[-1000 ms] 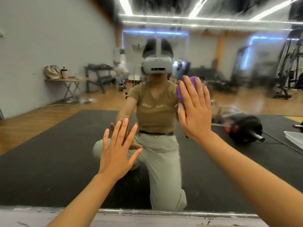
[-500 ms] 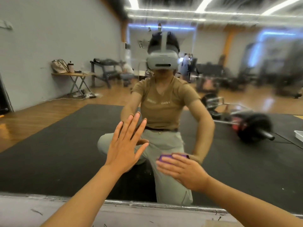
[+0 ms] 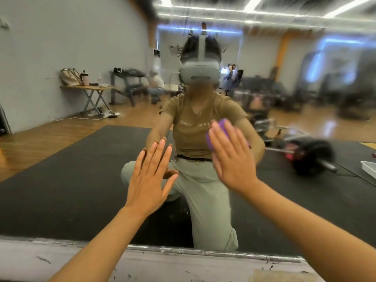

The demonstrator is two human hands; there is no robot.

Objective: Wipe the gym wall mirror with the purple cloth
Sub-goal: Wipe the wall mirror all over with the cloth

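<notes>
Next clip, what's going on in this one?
A person kneeling in front of a gym wall mirror is wiping it. The right hand presses a purple cloth flat against the glass with straight fingers, at about chest height of the reflection. The left hand is spread open with its palm toward the glass, apparently bracing. The reflection shows a black floor mat and a barbell behind the person.

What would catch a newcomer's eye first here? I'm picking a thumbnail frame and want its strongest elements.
Two flat hands on the gym wall mirror dominate: the left hand spread bare at centre, the right hand pressing the purple cloth to the glass just right of it. Behind them the mirror shows the kneeling person's reflection wearing a grey headset, and a barbell on the black mat at right.
</notes>
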